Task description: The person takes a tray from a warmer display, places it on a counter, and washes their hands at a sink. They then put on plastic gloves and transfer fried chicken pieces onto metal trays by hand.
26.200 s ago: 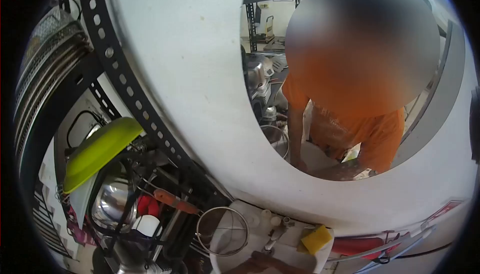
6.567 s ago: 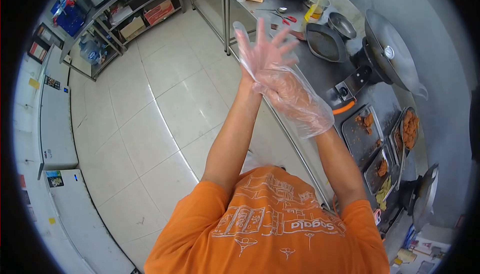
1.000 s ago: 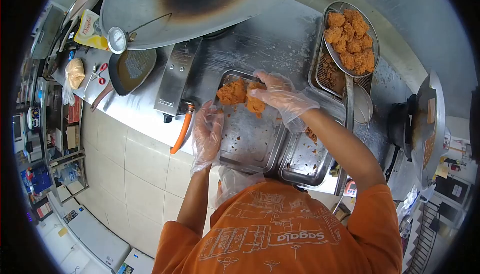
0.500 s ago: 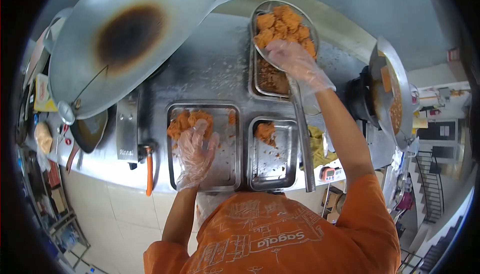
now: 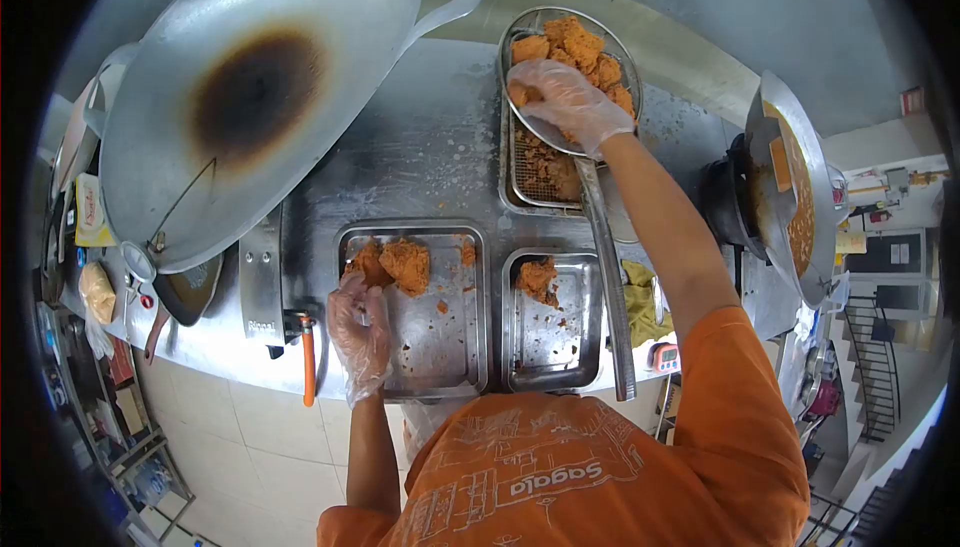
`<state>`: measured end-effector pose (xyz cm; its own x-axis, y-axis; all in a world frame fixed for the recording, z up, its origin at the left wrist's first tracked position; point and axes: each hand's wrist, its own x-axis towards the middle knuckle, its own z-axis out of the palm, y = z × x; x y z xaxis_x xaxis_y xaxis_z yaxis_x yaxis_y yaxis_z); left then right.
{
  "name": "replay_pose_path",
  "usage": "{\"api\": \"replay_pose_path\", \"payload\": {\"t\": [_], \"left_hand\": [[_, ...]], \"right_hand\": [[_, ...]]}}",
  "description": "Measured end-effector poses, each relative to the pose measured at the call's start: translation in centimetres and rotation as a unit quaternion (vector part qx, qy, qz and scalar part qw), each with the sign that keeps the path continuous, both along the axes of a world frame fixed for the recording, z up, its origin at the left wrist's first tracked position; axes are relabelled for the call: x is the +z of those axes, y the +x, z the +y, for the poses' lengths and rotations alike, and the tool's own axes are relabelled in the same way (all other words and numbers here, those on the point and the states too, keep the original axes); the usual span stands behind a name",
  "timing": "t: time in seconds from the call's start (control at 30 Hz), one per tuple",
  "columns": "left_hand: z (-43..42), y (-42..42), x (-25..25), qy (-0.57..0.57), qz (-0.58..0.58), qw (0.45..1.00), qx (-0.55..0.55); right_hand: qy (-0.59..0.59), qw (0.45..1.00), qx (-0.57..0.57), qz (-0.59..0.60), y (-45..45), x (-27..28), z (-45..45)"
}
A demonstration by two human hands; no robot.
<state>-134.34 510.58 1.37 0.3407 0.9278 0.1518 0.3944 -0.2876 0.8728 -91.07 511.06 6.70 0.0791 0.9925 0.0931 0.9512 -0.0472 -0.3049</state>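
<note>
My gloved right hand (image 5: 568, 105) reaches into a round wire strainer (image 5: 638, 57) of fried chicken (image 5: 582, 44), its fingers curled round a piece at the left rim. The strainer rests on a rack tray, its long handle (image 5: 606, 277) pointing towards me. At the left edge of a metal tray (image 5: 484, 327), my gloved left hand (image 5: 360, 332) has its thumb apart from its bent fingers. Its fingertips are at the near side of two large chicken pieces (image 5: 404, 265). A smaller tray (image 5: 596, 332) beside it holds one piece (image 5: 538, 280) and crumbs.
A large wok (image 5: 340, 57) with a thermometer (image 5: 138, 262) covers the back left, above a stove (image 5: 262, 287) with an orange hose (image 5: 308, 362). Another wok (image 5: 800, 202) with brown contents stands at right. A green cloth (image 5: 645, 305) and a red timer (image 5: 664, 356) lie near the front edge.
My right hand has moved from the large tray to the strainer and now has its fingers round a piece. My left hand has drawn back left from over the chicken pieces.
</note>
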Motion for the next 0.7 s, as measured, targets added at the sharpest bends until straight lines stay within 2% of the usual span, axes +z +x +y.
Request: {"api": "replay_pose_path", "payload": {"t": [0.1,0.13,0.23,0.27,0.37,0.43,0.5,0.53,0.63,0.7], "left_hand": [[-0.4,-1.8,0.2,0.012,0.008,1.0,0.019],[-0.6,-2.2,0.1,0.001,0.012,1.0,0.027],[-1.2,-1.5,1.5,0.043,0.02,0.999,0.002],[-1.5,-1.0,1.8,0.033,0.012,0.999,-0.018],[-2.2,1.2,1.9,0.031,-0.073,0.993,-0.089],[-2.9,2.3,1.7,0.042,-0.071,0.988,-0.13],[-3.7,3.5,2.2,0.048,-0.073,0.982,-0.167],[-4.1,3.9,2.7,0.058,-0.073,0.979,-0.181],[-4.8,3.9,3.4,0.053,-0.038,0.977,-0.205],[-4.7,3.5,3.2,0.068,-0.039,0.976,-0.202]], "right_hand": [[0.033,0.966,-0.196,0.164,-1.5,2.5,-1.6],[0.09,0.919,-0.172,0.344,-1.5,2.1,-2.6],[0.008,0.798,-0.248,0.549,-7.4,9.0,-7.0],[-0.039,0.812,-0.26,0.521,-8.5,9.3,-8.5],[-0.286,0.842,-0.252,0.381,-10.2,6.9,-11.6],[-0.433,0.861,-0.156,0.217,-12.7,6.7,-12.5],[-0.39,0.92,-0.031,0.026,-14.1,3.9,-15.2],[-0.36,0.929,0.031,-0.073,-14.5,3.0,-15.9],[-0.37,0.925,-0.036,-0.073,-14.3,2.5,-16.0],[-0.37,0.921,-0.115,-0.035,-13.2,5.5,-14.0]]}}
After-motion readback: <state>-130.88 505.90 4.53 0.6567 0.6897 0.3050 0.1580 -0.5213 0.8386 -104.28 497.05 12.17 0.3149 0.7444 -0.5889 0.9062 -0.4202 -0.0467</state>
